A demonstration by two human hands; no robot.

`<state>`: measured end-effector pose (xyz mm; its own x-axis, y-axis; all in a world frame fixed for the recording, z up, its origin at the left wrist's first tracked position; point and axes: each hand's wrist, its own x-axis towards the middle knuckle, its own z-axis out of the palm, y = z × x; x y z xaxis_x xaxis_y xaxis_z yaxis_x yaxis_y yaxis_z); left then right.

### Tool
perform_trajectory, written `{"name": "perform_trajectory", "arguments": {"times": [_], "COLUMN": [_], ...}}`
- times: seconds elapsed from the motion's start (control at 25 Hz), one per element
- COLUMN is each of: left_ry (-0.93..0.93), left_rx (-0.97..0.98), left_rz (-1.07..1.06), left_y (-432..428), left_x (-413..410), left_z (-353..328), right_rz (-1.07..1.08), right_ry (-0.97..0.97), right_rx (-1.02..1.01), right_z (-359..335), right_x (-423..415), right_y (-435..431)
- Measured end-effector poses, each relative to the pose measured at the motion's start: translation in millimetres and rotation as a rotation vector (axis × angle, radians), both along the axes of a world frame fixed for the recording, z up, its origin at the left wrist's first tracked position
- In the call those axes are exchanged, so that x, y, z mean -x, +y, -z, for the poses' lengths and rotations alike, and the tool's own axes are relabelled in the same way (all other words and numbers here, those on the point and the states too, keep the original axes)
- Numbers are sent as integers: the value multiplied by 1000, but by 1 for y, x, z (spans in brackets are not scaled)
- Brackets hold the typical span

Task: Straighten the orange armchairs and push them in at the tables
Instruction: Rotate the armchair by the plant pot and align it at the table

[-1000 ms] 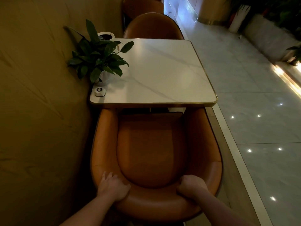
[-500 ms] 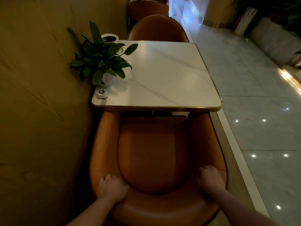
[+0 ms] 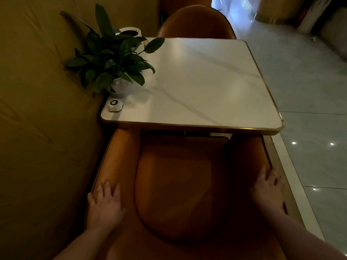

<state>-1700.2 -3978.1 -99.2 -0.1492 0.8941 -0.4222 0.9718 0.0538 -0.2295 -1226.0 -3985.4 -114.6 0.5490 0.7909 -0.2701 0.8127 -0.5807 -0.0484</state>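
Note:
The near orange armchair [image 3: 178, 175] faces the white marble table [image 3: 206, 81], with the front of its seat and arms tucked under the table's gold edge. My left hand [image 3: 105, 205] lies on the chair's left arm, fingers spread over the rim. On the right arm's outer rim rests my right hand [image 3: 268, 188], also pressing it. A second orange armchair [image 3: 195, 21] stands at the table's far side, its back towards the aisle beyond.
A yellow wall [image 3: 37, 109] runs close along the chair's left side. On the table's left edge stand a leafy plant [image 3: 112, 59] in a glass pot, a white call button [image 3: 115, 105] and a white cup [image 3: 130, 31]. A tiled floor [image 3: 309, 91] lies to the right.
Both hands slid forward from the chair's back rim onto its arms. The chair sits closer to the table and the view has moved in over it.

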Motion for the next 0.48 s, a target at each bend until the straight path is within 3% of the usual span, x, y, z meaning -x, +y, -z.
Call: {"name": "perform_trajectory", "arguments": {"times": [0.12, 0.48], "left_ry": [57, 22], "left_rx": [-8, -29], "left_rz": [54, 48], "left_y": [-4, -4], "left_x": [3, 11], "left_z": [7, 14], "right_rz": [78, 20], "right_ry": [44, -1], "right_rx": [-1, -30], "right_z": [2, -5], "right_x": [-15, -8], "right_y": [13, 6]}}
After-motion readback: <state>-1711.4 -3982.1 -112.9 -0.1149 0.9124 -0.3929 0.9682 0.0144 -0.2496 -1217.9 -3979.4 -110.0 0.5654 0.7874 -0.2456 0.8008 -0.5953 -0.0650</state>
